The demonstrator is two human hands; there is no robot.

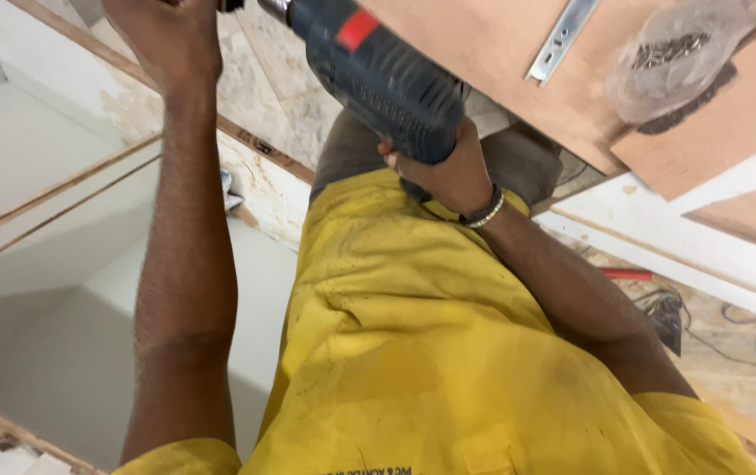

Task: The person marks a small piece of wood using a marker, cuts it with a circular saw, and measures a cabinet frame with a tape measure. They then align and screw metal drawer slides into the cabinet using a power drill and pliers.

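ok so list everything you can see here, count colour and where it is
power drill: one, dark blue-grey with a red patch, top centre, held in the right hand
wooden boards: at least two, reddish brown, top right
metal bracket: one, silver, lying on the upper board
bag of screws: one, clear plastic, top right on the boards
white cabinet panels: several, white with brown edges, left side
cable: one, dark, on the floor at right
red tool: one, thin, right of centre, kind unclear
yellow shirt: one, lower centre
wristband: one, dark and pale, on the right wrist
left hand: raised, top left, fingers out of frame
right hand: gripping the drill handle
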